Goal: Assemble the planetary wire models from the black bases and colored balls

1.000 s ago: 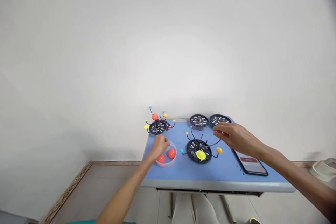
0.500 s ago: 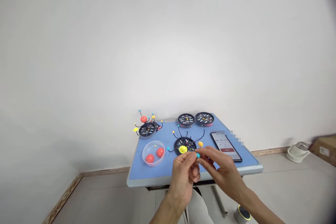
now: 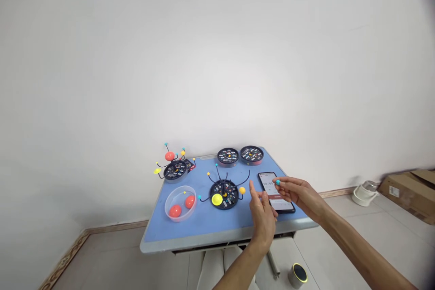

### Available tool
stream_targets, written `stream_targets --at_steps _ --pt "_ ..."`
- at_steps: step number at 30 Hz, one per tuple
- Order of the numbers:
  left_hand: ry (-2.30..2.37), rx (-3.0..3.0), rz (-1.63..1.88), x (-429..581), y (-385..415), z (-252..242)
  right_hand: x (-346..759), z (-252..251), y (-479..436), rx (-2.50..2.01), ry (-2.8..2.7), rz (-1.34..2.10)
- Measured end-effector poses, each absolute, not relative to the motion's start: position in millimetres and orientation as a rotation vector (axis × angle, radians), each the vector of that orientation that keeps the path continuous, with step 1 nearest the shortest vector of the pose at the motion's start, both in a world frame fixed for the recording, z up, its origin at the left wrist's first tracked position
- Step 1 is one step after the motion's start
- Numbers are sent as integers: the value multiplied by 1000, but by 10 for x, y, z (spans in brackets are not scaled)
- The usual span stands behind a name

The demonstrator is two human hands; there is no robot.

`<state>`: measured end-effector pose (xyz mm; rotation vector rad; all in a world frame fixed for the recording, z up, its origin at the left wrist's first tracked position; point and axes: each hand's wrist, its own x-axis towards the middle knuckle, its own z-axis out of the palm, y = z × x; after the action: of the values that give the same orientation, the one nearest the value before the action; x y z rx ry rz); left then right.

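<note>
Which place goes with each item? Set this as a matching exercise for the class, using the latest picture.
Items:
1. teal bead
2. two red balls
3. yellow disc
4. phone

Places:
A. in a clear plastic dish
B. flat on the blue table
C. pinched in the right hand
D. over a black round base

Pairs: 1-C, 2-A, 3-D, 4-B
</note>
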<state>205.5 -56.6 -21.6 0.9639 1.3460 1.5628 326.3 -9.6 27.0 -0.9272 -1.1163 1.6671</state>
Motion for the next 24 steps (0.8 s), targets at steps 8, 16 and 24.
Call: stream_targets --at_steps 8,16,24 --pt "1577 960 1626 1983 -44 -493 3121 169 372 -887 -1157 1792" --pt "1550 859 1748 1979 216 -605 2827 139 787 -1033 -1345 1683" --pt "1514 809 1693 1950 278 -569 2660 58 927 -1010 -1558 1636"
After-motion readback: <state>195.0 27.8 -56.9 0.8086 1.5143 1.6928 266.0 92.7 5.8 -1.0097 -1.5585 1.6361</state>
